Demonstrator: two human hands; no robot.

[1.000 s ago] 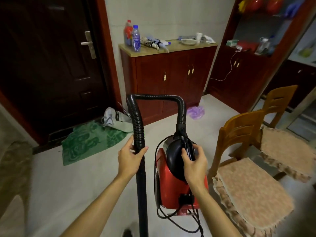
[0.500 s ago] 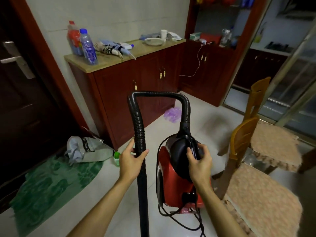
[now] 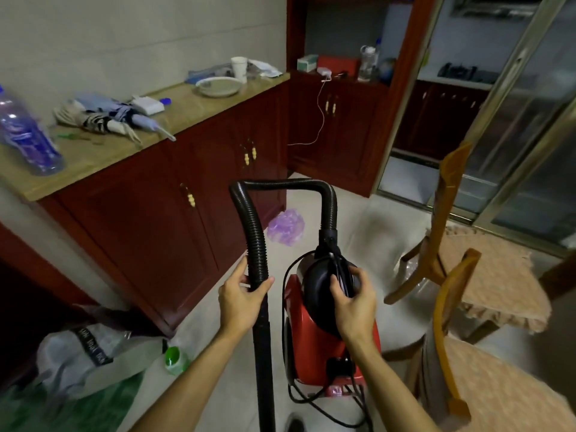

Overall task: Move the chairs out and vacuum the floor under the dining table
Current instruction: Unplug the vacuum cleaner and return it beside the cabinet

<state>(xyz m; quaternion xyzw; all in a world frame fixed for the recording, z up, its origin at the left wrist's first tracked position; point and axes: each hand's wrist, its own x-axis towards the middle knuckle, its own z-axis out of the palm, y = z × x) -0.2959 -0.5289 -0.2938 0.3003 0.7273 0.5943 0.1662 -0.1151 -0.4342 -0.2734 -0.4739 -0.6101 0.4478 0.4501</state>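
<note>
**tilefan:** where's the vacuum right now; has any cleaning started?

**sofa_gremlin:** not yet imo; the red vacuum (image 3: 314, 347) is stood on end right in front of the person, held by both hands; the right hand (image 3: 353, 302) is curled round the black handle (image 3: 321, 285) at its top; the left hand (image 3: 241, 299) is wrapped round the ribbed hose (image 3: 255, 232) just left of it, where the hose meets the stiff wand (image 3: 263, 353); the cord (image 3: 314, 403) hangs in loops off the bottom; can't tell if it's resting on the floor or lifted clear

**tilefan:** so what's different from a second ago?

**sofa_gremlin:** the grip hasn't budged; it's the view that swung; a second ago a dark door sat behind-left of the vacuum, now it's gone; the red cabinet with its bench (image 3: 193, 101) is behind and left of the vacuum, a glass sliding door (image 3: 530, 120) behind and right; the near chair (image 3: 442, 307) is just right of the vacuum and looms bigger than before, with the far chair (image 3: 452, 188) beyond it

**tilefan:** meaning?

**sofa_gremlin:** reads like carrying it and turning toward the chair side; both chairs stand on open floor with no dining table in shot, so maybe they're pulled out already, can't confirm; the wand's head is out of frame too; there's a purple bag (image 3: 285, 227) on the floor just behind the vacuum, plus a grey bag (image 3: 90, 353) and a green mat (image 3: 78, 410) down to its left; that dangling cord looks like the trip risk
</note>
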